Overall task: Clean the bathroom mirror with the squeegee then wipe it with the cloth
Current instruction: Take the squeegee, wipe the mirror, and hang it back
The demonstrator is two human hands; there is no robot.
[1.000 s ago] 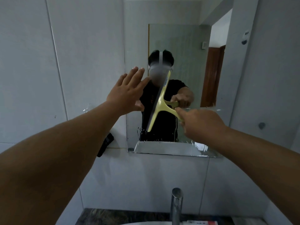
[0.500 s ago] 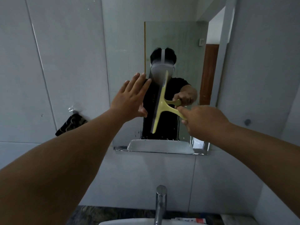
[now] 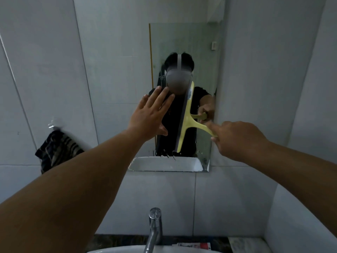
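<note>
Right hand (image 3: 237, 141) gripping the yellow squeegee (image 3: 186, 121) handle, blade nearly upright against the mirror (image 3: 118, 79), left hand (image 3: 149, 115) spread flat beside it, striped cloth (image 3: 54, 150) hanging on the wall off left.

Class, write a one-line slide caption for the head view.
Right hand holds yellow squeegee against mirror; left hand spread open.
</note>
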